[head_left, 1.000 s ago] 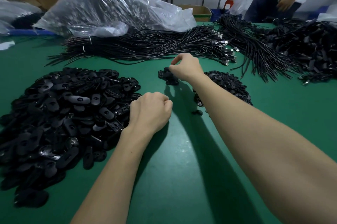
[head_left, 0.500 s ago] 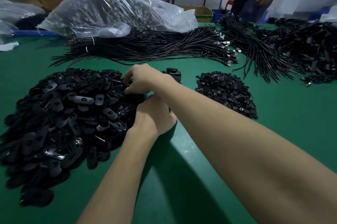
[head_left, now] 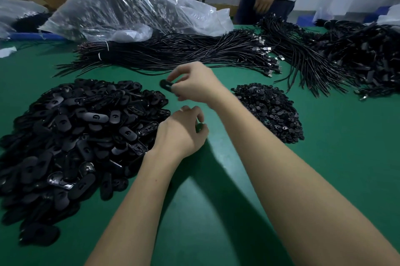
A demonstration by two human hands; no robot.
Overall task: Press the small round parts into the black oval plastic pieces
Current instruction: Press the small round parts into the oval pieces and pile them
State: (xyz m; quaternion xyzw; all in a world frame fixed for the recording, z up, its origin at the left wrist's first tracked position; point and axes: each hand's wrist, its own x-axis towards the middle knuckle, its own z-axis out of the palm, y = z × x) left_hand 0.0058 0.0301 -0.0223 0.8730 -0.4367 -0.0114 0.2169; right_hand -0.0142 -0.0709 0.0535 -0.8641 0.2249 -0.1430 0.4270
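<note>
Above the green bench (head_left: 324, 179), one black oval plastic piece (head_left: 165, 84) lies level, long axis left-right, pinched by the right hand (head_left: 194, 86) fingers. Left hand (head_left: 184, 131) fingers curl around something small and dark. Two heaps flank them: black oval pieces (head_left: 75, 135), small round black parts (head_left: 270, 109).

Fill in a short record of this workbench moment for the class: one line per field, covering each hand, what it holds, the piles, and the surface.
right hand: right hand raised above the table, pinching one black oval piece
left hand: left hand lower, fingers curled round a small dark part, too hidden to identify
oval pile: large heap of oval pieces, on the left
round parts pile: smaller heap of round parts, on the right
behind: cable bundles and a clear plastic bag
surface: green table
</note>
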